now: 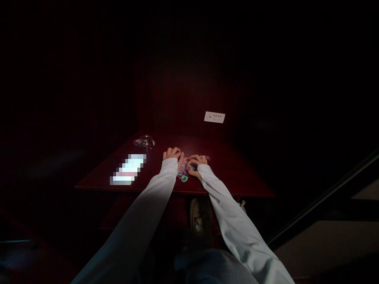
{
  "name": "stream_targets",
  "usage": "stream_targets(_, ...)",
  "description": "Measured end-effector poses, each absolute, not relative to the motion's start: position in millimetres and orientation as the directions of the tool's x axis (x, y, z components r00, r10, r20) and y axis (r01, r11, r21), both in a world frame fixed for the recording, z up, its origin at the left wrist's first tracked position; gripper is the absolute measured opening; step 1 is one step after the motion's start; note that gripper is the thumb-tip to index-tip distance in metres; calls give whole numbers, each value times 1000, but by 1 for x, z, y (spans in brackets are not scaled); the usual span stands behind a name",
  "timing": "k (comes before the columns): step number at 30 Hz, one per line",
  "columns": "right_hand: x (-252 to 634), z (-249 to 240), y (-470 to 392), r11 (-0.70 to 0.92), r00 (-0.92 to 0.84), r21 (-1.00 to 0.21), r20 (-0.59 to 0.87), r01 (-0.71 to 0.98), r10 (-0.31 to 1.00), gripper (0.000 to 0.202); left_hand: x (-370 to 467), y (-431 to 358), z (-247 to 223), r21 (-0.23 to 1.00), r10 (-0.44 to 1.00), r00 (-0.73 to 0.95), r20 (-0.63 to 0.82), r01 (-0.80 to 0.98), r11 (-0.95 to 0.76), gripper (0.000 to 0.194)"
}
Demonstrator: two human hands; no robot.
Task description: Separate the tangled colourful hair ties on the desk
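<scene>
Between my hands, a pile of small pink, purple and green loops (184, 167) lies on the dark red table (166, 183); they look like hair ties or small elastic bands. My left hand (173, 154) is at the pile's left side, fingers bent and closed towards the thumb; whatever is in them is hidden. On the right, my right hand (196, 162) curls over the pile with fingers and thumb drawn together, and what it pinches is too small to name. Some pink strands (208, 157) show just beyond its fingers.
A lit, blurred-out screen (128, 169) lies on the table's left part. Behind it stands a small clear glass vessel (146, 141). A white socket panel (214, 117) is on the back wall. Below the table's front edge, a shoe (200, 217) shows.
</scene>
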State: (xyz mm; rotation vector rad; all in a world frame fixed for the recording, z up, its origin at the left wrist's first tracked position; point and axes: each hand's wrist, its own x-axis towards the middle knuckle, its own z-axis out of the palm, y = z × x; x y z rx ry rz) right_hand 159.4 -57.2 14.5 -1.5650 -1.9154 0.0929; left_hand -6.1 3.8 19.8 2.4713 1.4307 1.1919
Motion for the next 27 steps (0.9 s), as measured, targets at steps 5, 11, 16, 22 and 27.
stream_targets(5, 163, 9, -49, 249, 18, -501, 468, 829, 883, 8, -6, 10, 16, 381, 741, 352, 572, 686, -620, 25)
stream_targets(11, 169, 9, -46, 247, 78, -535, 513, 808, 855, 6, -5, 8, 15, 327, 689, 459, 561, 641, -694, 19)
stream_targets(16, 169, 5, -41, 254, 93, -518, 553, 817, 828, 3, -3, 3, 16, 311, 662, 493, 564, 616, -724, 13)
stream_targets(22, 168, 9, -43, 231, 85, -501, 531, 834, 843, 4, -2, 7, 13, 325, 660, 488, 570, 605, -727, 16)
stream_targets(27, 171, 13, -49, 265, 60, -499, 544, 825, 837, 10, -2, 6, 13, 365, 670, 478, 568, 584, -725, 17)
